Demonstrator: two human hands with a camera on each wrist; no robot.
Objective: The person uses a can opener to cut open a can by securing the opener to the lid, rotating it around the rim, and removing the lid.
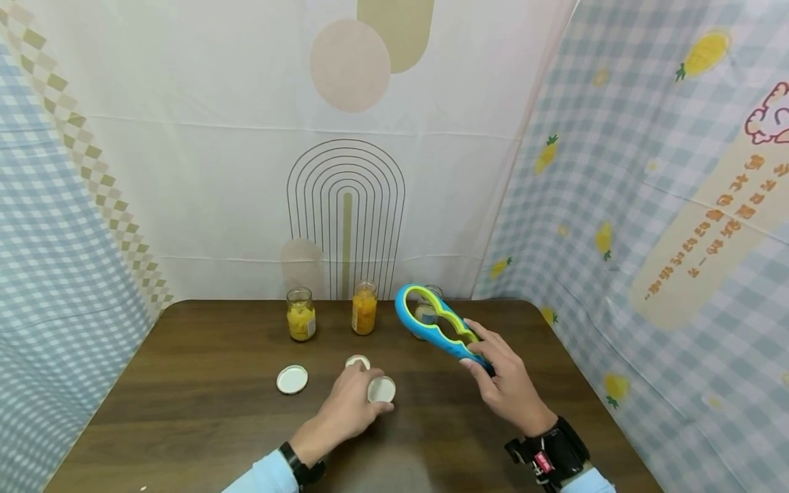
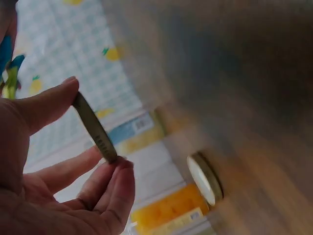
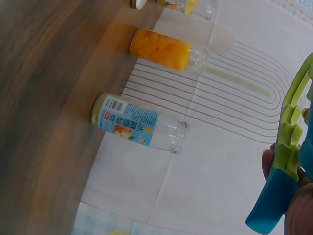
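Note:
My left hand (image 1: 346, 409) pinches a round jar lid (image 1: 381, 389) by its edge, its pale inner face showing in the head view. A second lid (image 1: 357, 361) lies on the table just beyond those fingers, partly hidden by them. Another lid (image 1: 292, 379) rests farther left, white inside up. In my right hand (image 1: 508, 383) is a blue and green jar opener (image 1: 431, 322), gripped by its handle end and raised above the table. Behind it stands a lidless glass jar (image 3: 139, 122) with a blue label, mostly covered by the opener in the head view.
Two more lidless jars stand toward the back of the brown table (image 1: 203, 411): one with yellow fruit (image 1: 301, 318), one with orange fruit (image 1: 364, 311). A pale patterned cloth (image 1: 216, 171) hangs behind them, and a checked cloth (image 1: 616, 205) on the right.

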